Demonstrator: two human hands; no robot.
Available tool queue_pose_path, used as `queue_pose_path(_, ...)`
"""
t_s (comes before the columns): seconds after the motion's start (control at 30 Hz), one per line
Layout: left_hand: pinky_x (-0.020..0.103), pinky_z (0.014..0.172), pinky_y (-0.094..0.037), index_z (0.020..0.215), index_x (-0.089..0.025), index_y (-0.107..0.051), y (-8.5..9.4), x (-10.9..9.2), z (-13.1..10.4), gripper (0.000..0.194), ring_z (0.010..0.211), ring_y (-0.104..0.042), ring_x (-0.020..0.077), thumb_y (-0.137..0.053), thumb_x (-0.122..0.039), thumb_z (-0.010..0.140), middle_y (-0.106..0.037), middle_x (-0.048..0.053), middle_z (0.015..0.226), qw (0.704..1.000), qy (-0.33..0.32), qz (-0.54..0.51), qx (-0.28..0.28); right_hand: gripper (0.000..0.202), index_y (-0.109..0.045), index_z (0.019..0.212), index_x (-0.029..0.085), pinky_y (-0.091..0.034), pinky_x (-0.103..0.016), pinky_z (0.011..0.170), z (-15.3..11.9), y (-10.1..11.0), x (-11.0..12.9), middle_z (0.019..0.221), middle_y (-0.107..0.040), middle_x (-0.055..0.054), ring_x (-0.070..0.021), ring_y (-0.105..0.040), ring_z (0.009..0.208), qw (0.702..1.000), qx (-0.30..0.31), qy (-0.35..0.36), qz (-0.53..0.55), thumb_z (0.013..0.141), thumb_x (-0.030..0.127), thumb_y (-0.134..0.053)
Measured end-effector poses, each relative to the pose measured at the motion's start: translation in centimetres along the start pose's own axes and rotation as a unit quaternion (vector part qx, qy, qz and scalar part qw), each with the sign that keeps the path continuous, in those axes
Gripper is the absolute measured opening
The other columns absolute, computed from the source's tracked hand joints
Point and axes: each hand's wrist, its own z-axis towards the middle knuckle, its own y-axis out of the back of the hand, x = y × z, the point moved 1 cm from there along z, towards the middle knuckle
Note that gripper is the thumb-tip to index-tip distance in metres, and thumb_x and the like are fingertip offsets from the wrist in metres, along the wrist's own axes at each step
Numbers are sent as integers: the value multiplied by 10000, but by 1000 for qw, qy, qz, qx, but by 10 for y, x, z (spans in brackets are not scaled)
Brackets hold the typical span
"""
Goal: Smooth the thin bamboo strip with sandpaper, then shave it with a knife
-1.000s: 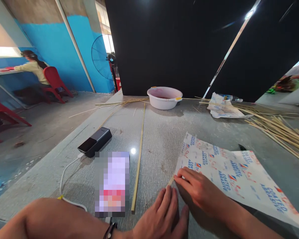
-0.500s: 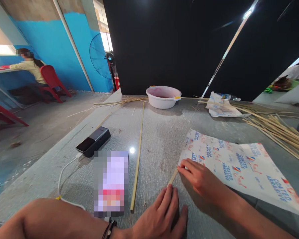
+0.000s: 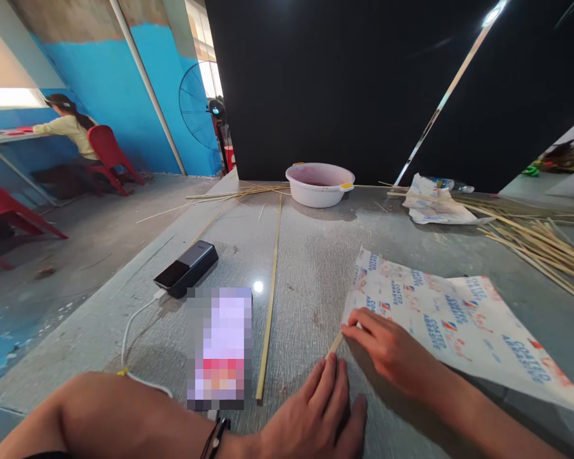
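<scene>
1. From where I stand, the short strip [image 3: 335, 344] slants over the tabletop [image 3: 306, 274] toward its near edge, showing between the two hands.
2. The left hand [image 3: 318, 405] has its fingertips pressed together on the strip's nearer end, holding it.
3. The right hand [image 3: 387, 350] keeps a narrow pinch on the sheet [image 3: 435, 312] at its left side, where the strip runs in; I can't tell how firmly the strip itself is gripped.
4. The sheet spreads print-up toward the tabletop's right edge.
5. Left of the left hand lie a long strip [image 3: 270, 299] and a phone [image 3: 222, 338].
6. A power bank [image 3: 186, 269] sits near the left edge.
7. A basin [image 3: 316, 196] stands by the far edge, and loose strips [image 3: 545, 248] pile toward the far right corner.
</scene>
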Motion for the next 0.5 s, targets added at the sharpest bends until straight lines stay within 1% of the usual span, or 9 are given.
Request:
queue_pose_path(0.07, 486, 1138, -494, 1523, -57, -494, 0, 0, -1, 506, 1274, -726, 329, -550, -326, 1097, -724, 237, 1380, 1000, -5, -1, 9, 513, -684, 1121, 122, -626, -381, 771, 0, 1, -1, 1058, -677, -125, -263, -681, 925, 1000, -4, -9, -19, 755, -130, -427)
queue_pose_path(0.13, 487, 1141, -489, 1516, -49, -497, 1, 1, -1, 497, 1275, -726, 331, -541, -316, 1099, -727, 244, 1369, 1000, -15, 5, 10, 474, -681, 1114, 131, -626, -387, 780, 0, 1, 2, 1048, -681, -116, -265, -676, 921, 1000, 8, 8, -11, 778, -118, -458)
queue_pose_path(0.2, 490, 1150, -479, 1501, -41, -512, 2, 2, -1, 483, 1276, -727, 338, -531, -307, 1098, -737, 244, 1349, 1000, -16, 8, 0, 442, -677, 1097, 149, -624, -378, 788, 0, 0, 6, 1044, -681, -101, -258, -675, 923, 999, 21, 18, 21, 799, -109, -477)
queue_pose_path(0.27, 493, 1152, -475, 1499, -38, -514, 2, 1, -1, 484, 1279, -725, 343, -529, -308, 1096, -736, 245, 1348, 1000, -9, 5, -4, 471, -678, 1092, 157, -621, -364, 789, 1, 0, 8, 1057, -677, -97, -248, -678, 932, 999, 22, 2, 37, 787, -123, -453)
queue_pose_path(0.37, 504, 1148, -473, 1526, -34, -482, -1, -1, -2, 520, 1284, -715, 348, -546, -317, 1095, -708, 263, 1389, 1000, -8, -3, 14, 506, -685, 1096, 133, -624, -381, 780, 2, 1, 7, 1059, -676, -116, -259, -681, 929, 1000, 6, -13, 8, 761, -135, -415)
queue_pose_path(0.43, 517, 1157, -464, 1536, -28, -470, -3, -2, -2, 536, 1287, -711, 353, -551, -321, 1094, -703, 273, 1391, 1000, -14, -4, 19, 466, -689, 1090, 122, -622, -395, 773, 2, 1, 7, 1048, -681, -121, -270, -679, 916, 1000, 11, 6, -1, 784, -123, -436)
queue_pose_path(0.5, 522, 1165, -457, 1539, -25, -472, -4, -3, -3, 540, 1284, -714, 356, -543, -325, 1095, -716, 269, 1367, 1000, -12, -1, 6, 419, -690, 1081, 131, -615, -379, 769, 2, 1, 8, 1041, -680, -110, -262, -677, 906, 999, 22, 17, 17, 814, -111, -476)
